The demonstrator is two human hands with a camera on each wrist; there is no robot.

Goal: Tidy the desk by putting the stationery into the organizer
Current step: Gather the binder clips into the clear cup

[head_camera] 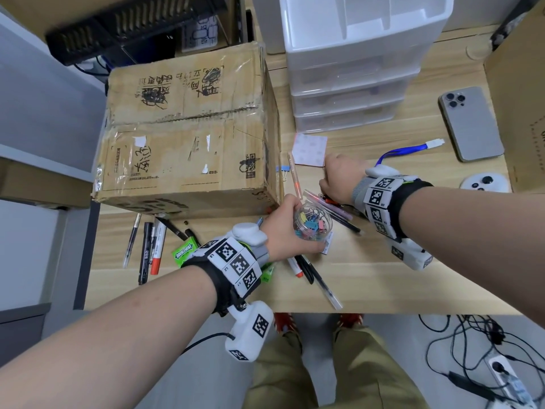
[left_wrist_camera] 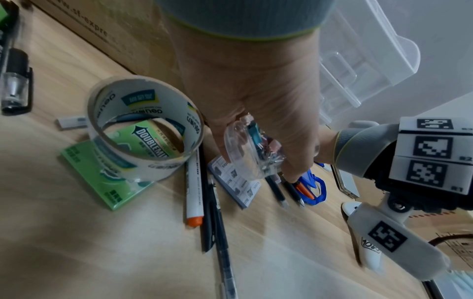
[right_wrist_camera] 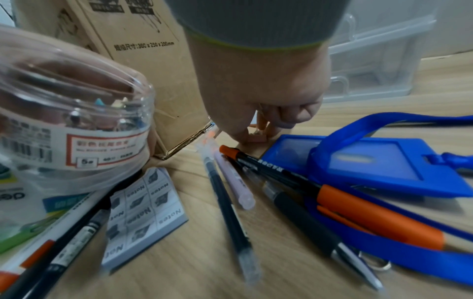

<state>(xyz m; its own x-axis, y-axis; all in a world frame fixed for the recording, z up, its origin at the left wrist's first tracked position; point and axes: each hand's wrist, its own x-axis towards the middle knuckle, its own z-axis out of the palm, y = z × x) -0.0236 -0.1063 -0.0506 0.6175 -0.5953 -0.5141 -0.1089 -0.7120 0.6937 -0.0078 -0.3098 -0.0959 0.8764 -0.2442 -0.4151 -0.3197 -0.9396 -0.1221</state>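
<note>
left hand (head_camera: 284,228): wrapped round a clear jar of binder clips (head_camera: 313,222), fingers curled on its side, held low over the desk (head_camera: 383,278) near the corner of the cardboard box (head_camera: 188,128).
right hand (head_camera: 339,180): knuckles up, fingers curled down onto the desk past the pens; whether they pinch anything i cannot tell from any view.
head view only: the white drawer organizer (head_camera: 354,63) stands at the back of the desk, drawers closed, well apart from the jar; a phone (head_camera: 469,122) lies face down to its right, a pink pad (head_camera: 310,149) in front of it.
left wrist view only: a roll of clear tape (left_wrist_camera: 143,129) stands on edge on a green gum pack (left_wrist_camera: 102,178), hidden under the forearm from above; an orange-capped marker (left_wrist_camera: 193,194) lies beside it.
right wrist view only: a blue badge holder (right_wrist_camera: 371,163) with its lanyard lies just beside the right hand, an orange-and-black marker (right_wrist_camera: 320,188) across it; a notes pad (right_wrist_camera: 145,212) lies under the jar.
loose pens (head_camera: 147,246): scattered along the desk's left front.
</note>
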